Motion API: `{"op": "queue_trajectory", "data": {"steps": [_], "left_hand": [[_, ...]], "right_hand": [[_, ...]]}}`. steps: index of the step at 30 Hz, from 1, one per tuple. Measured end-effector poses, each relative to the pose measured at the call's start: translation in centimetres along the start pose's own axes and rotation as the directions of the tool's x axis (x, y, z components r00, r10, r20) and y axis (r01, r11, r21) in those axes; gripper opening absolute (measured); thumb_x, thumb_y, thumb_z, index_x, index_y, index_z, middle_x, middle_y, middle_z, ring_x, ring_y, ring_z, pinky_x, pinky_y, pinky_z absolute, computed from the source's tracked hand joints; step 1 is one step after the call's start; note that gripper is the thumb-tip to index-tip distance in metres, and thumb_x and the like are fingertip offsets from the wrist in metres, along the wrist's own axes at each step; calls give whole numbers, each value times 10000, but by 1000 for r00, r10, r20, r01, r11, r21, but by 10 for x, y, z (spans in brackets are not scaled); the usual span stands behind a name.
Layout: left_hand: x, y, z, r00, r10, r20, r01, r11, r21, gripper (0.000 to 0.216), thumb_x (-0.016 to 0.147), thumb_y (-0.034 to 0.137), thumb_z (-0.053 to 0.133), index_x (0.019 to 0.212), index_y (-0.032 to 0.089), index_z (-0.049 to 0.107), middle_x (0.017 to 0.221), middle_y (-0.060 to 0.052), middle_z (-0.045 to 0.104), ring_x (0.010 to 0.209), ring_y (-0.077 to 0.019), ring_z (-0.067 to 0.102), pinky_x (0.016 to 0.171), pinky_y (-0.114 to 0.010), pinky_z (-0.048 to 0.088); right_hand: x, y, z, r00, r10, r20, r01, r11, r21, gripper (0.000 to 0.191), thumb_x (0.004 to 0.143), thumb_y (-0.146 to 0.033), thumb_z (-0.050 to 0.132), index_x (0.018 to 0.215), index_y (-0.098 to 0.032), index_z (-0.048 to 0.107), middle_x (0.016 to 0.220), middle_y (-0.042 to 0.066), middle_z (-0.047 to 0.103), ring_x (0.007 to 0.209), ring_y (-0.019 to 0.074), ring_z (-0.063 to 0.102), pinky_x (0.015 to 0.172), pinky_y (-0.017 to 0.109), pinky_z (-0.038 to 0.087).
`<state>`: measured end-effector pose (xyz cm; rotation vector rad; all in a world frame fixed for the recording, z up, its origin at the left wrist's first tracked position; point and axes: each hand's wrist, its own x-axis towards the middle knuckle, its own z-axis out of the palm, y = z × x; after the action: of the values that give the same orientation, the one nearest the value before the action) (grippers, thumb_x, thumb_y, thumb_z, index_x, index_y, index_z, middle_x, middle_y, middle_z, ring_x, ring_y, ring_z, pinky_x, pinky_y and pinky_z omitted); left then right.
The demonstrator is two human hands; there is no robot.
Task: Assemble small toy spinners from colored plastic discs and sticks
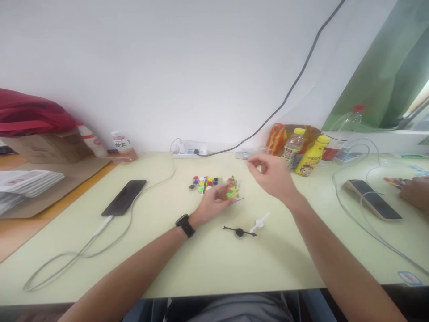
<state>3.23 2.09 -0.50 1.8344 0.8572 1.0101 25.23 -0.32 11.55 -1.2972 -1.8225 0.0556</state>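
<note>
My left hand [214,203], with a black watch on its wrist, is at a small pile of thin coloured arrow-shaped pieces [233,191]. Its fingers are curled and slightly blurred, and what they hold is hidden. My right hand [275,179] is raised above the table with thumb and fingertips pinched; I cannot make out anything between them. Several coloured round discs [210,180] lie beyond my left hand. Closer to me, a spinner with a black arrow [239,233] lies beside a spinner with a white arrow [259,223], the two touching or nearly so.
A phone [124,197] on a charging cable lies at left. Bottles, including a yellow bottle [311,156], stand at the back right near a power strip [189,150]. Another phone on a stand [373,200] is at right, beside another person's hand [415,192].
</note>
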Motion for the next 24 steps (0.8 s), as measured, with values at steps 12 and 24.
{"op": "queue_trajectory", "data": {"steps": [12, 24], "left_hand": [[-1, -5, 1, 999, -20, 39, 14, 987, 159, 538, 804, 471, 793, 1247, 179, 705, 870, -25, 676, 790, -196, 618, 701, -299, 514], [-3, -3, 2, 999, 1, 34, -7, 986, 167, 542, 792, 491, 804, 1230, 186, 708, 877, -39, 679, 787, -206, 624, 699, -304, 515]], "right_hand": [[-66, 71, -25, 628, -7, 778, -61, 996, 59, 154, 878, -292, 637, 908, -211, 765, 960, 55, 717, 779, 183, 632, 713, 311, 493], [-33, 39, -71, 965, -27, 263, -20, 985, 171, 260, 912, -488, 686, 894, -239, 755, 796, 44, 708, 668, 183, 588, 608, 328, 478]]}}
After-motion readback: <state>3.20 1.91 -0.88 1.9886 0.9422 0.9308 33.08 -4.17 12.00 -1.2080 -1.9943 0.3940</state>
